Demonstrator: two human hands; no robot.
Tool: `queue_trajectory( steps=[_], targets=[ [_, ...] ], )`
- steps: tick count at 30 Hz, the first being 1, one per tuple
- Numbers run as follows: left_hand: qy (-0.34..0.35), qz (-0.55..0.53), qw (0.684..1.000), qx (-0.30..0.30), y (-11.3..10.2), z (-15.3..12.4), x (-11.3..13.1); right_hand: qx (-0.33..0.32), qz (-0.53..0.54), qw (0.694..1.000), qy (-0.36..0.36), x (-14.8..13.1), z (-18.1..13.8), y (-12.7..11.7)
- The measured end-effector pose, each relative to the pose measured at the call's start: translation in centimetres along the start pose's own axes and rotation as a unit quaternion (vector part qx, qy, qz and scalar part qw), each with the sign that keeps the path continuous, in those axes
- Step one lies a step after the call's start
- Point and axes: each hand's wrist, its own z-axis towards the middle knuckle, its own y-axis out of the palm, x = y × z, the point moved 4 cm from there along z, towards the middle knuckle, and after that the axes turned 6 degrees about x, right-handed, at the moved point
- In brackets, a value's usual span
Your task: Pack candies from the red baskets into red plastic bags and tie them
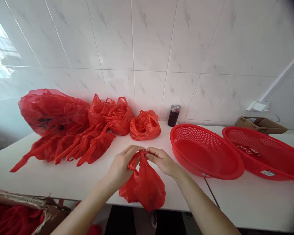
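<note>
A filled red plastic bag [150, 187] hangs at the front edge of the white table, its neck gathered at the top. My left hand [124, 163] is closed around the bag's twisted upper part. From the other side, my right hand [160, 158] pinches the same bag's top between thumb and fingers. Both hands meet at the neck, where the handles look wound together; the exact knot is hidden by the fingers. Dark shapes show faintly through the bag, too unclear to name.
Several tied red bags [95, 147] lie to the left, before a big red bag [54, 111]. Open red bags [145, 125] stand by the wall near a dark bottle [173, 116]. Red baskets [205, 151] sit right. A carton [262, 125] is behind; another box [49, 209] is lower left.
</note>
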Motion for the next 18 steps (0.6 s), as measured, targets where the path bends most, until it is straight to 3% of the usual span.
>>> queue_trajectory(
  steps=[3, 7, 10, 15, 18],
  targets=[
    [-0.075, -0.042, 0.996, -0.037, 0.5, -2.4, -1.9, 0.052, -0.027, 0.998, 0.015, 1.4, -0.6, -1.3],
    [-0.181, -0.018, 0.983, 0.011, 0.5, -7.0, -5.1, 0.237, -0.062, 0.967, 0.073, 6.2, -1.1, -5.2],
    [-0.224, -0.022, 0.973, 0.057, 0.9, -9.7, -6.7, 0.313, -0.099, 0.94, 0.093, 9.8, -0.9, -6.3],
    [-0.318, -0.066, 0.918, 0.226, 1.8, -9.9, -8.3, 0.367, -0.186, 0.91, 0.056, 11.6, -0.2, -2.2],
    [-0.336, -0.094, 0.903, 0.253, 2.9, -8.7, -9.1, 0.341, -0.263, 0.902, 0.043, 11.9, 0.3, 0.9]
  ],
)
